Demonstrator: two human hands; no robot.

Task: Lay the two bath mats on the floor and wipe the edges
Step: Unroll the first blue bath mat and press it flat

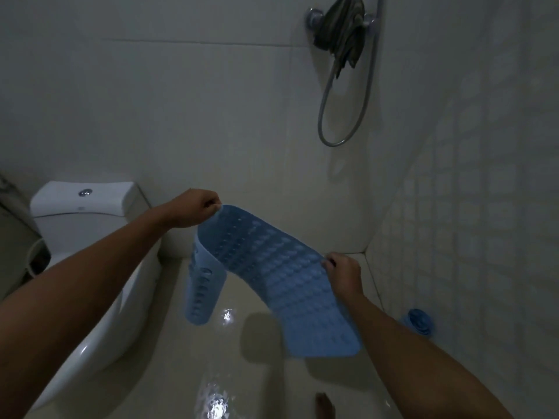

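1. Blue rubber bath mat (272, 267) is held clear of the floor by both of our hands. The left hand (193, 208) pinches its far edge between curled fingers and thumb; the right hand (343, 272) pinches the near-side long edge the same way. Neither grip is wide; both are closed on the mat's rim only.
2. Between the hands, the mat sags. One end folds down and hangs just beside the toilet (99, 252); the other droops toward us, away from the toilet. Suction cups face upward on the spread section.
3. Below the mat, the floor (257, 373) to the right of the toilet shows wet glare patches. A foot (325, 405) stands at the lower edge of view.
4. A rolled blue item (419, 322), which we judge to be the second mat, lies against the tiled wall, well apart from the toilet.
5. A dark cloth (340, 28) hangs on the shower fitting, high on the wall beyond the toilet.
6. Judgement: laying is in hand, wiping not yet begun. We recommend turning the cups downward, lowering the hanging end first, then paying the rest out flat to avoid creases and trapped water.
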